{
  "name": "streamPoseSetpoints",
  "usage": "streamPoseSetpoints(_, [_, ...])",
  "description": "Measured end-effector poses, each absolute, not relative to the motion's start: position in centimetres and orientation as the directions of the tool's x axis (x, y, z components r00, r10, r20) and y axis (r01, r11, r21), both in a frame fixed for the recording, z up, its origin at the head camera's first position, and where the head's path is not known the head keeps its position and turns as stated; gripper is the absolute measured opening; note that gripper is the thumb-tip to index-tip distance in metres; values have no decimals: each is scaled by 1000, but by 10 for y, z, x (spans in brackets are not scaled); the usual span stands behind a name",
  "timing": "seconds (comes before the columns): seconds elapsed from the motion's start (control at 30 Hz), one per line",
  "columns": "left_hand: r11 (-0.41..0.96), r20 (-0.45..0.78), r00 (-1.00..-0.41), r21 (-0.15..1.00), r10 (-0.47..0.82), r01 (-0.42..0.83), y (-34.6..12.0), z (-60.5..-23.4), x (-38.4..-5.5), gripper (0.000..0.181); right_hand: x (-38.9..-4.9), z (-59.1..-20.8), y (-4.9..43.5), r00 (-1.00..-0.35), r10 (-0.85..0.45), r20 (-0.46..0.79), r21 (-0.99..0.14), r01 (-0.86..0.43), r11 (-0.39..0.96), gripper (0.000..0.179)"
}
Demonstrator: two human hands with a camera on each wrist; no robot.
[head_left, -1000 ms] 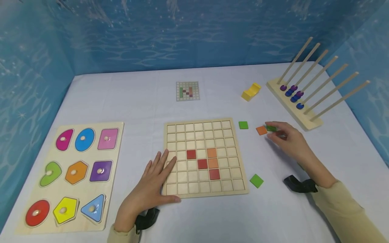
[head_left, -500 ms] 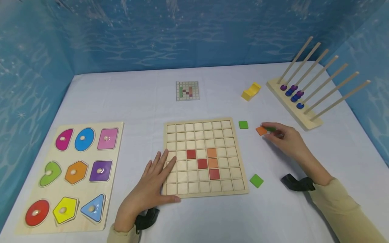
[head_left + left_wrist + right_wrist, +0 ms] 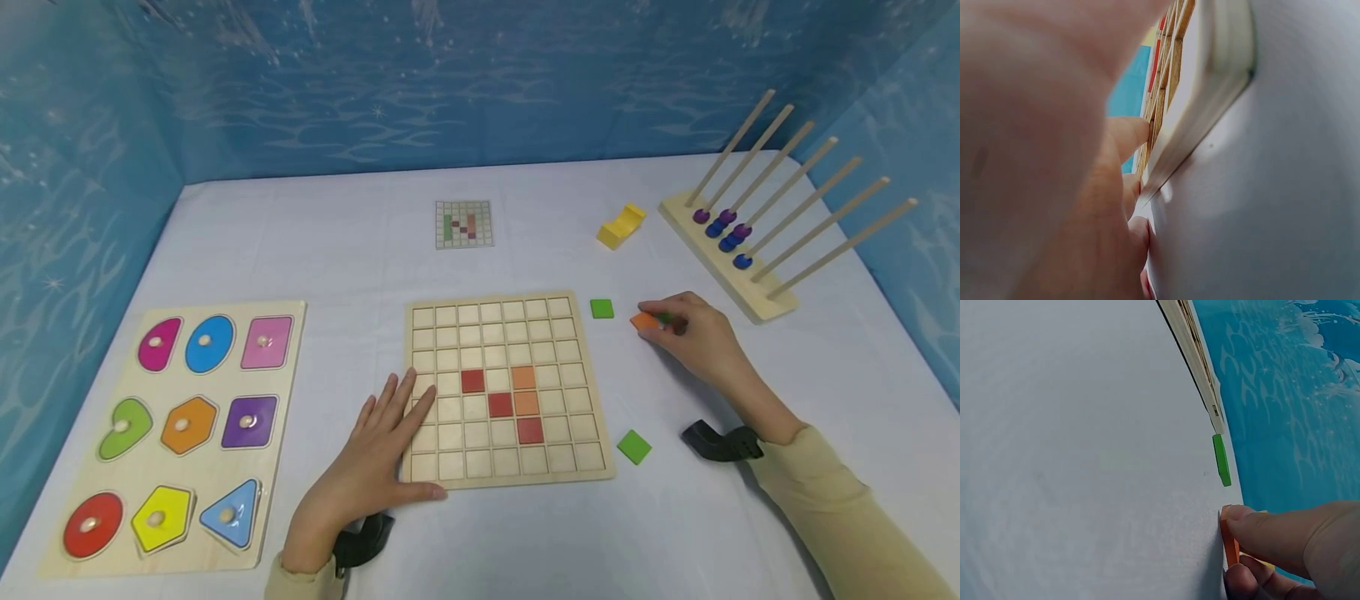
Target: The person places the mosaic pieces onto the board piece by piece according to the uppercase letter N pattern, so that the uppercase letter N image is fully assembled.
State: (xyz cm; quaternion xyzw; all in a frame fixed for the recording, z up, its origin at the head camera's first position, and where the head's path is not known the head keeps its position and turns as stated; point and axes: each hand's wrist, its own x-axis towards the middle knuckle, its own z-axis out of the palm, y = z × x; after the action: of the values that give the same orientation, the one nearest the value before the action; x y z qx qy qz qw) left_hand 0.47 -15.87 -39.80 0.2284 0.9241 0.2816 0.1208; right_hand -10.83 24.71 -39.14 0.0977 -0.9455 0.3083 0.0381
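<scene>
A wooden grid board (image 3: 491, 472) lies in the middle of the table, with several red and orange square tiles set in its cells. My left hand (image 3: 375, 454) rests with spread fingers over the board's left edge, thumb by its near left corner. To the right of the board, my right hand (image 3: 693, 333) pinches a loose orange tile (image 3: 643, 322) between thumb and fingertips. In the right wrist view the same orange tile (image 3: 1230, 540) is tilted on edge under the thumb. A green tile (image 3: 664, 318) shows partly beneath the right fingers.
Loose green tiles (image 3: 602, 308) lie beside the board. A small pattern card (image 3: 464, 225) lies beyond it. A yellow block (image 3: 622, 227) and a pegged bead stand (image 3: 757, 296) are at the back right. A shape puzzle board (image 3: 183, 375) fills the left side.
My right hand has slid left, from over the green tile to the orange tile, and now pinches the orange one. My left hand has stayed on the board.
</scene>
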Motion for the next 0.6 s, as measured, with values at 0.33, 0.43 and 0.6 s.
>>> streamPoseSetpoints(0.33, [736,-108,-864,582,491,346,-159,-397,5,112,-109,-392,247,-974,-170,153,-565,-227,793,26])
streamPoseSetpoints(0.43, [738,-108,-865,580,490,345,-159,-397,5,112,-108,-393,248,-973,-173,155,-558,-231,797,26])
streamPoseSetpoints(0.6, [741,-112,-867,578,486,341,-159,-397,5,112,-109,-394,251,-971,-171,166,-564,-235,792,22])
